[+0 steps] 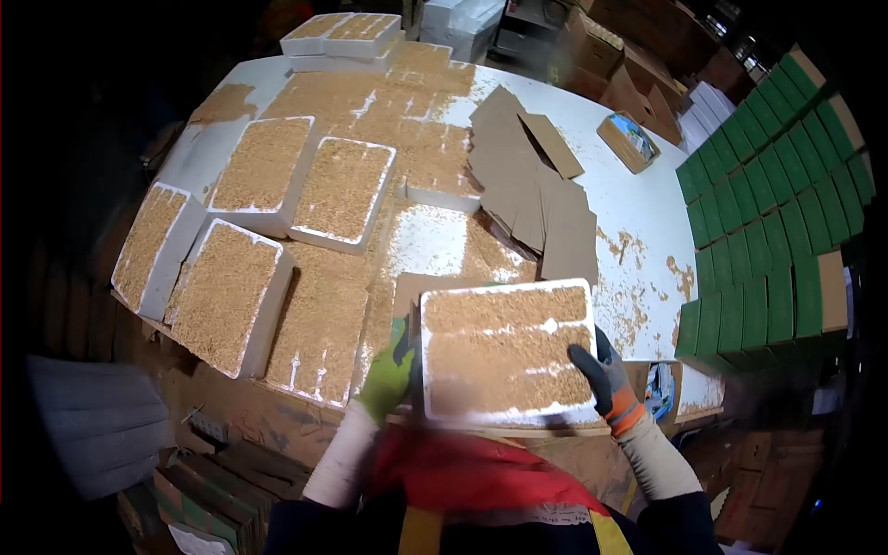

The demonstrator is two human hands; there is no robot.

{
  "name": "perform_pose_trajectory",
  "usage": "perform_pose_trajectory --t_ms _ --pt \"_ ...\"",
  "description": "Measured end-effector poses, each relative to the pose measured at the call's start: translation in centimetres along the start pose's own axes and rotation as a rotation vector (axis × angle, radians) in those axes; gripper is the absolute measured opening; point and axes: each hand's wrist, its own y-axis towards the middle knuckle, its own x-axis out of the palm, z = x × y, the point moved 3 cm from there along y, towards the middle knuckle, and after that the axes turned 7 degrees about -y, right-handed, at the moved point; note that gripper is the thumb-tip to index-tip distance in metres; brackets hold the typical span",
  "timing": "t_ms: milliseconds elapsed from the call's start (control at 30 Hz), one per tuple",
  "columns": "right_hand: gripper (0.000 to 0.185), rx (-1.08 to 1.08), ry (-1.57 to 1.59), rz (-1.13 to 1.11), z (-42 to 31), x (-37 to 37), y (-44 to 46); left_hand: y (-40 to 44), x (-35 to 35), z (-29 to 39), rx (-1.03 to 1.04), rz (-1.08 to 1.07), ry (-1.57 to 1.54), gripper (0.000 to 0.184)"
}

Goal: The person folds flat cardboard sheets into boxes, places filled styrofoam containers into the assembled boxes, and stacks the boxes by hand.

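Note:
A white foam tray [507, 347] filled with tan, sawdust-like material is held level at the near edge of the table, above a piece of brown cardboard [407, 289]. My right hand [601, 375], in a dark and orange glove, grips its right side with the thumb over the rim. At the left side is my left hand [393, 370] in a green and dark glove; its fingers are partly hidden behind the tray's edge. White ridges show through the material in the tray.
Several filled white trays [264, 166] stand on the left of the white table [638, 305]. Flat cardboard sheets [527, 176] lie behind the held tray. A small box [629, 141] sits at the back right. Green boxes [777, 222] are stacked to the right.

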Motion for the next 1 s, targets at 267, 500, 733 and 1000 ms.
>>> perform_pose_trajectory --t_ms 267,500,733,1000 --pt "0.068 0.09 -1.257 -0.007 5.3 3.1 3.7 0.4 0.1 -2.3 0.087 0.063 -0.033 0.037" --pt "0.039 -0.124 -1.69 -0.032 6.0 4.7 4.6 7.7 -4.5 4.2 -0.149 -0.105 0.334 0.044" --pt "0.04 -0.573 -1.311 0.144 2.0 3.4 0.6 26.9 9.3 11.8 0.076 -0.279 0.179 0.049" --pt "0.02 -0.212 -0.416 0.891 9.6 -16.7 -10.6 37.8 26.7 3.4 -0.286 -0.396 0.46 0.047"
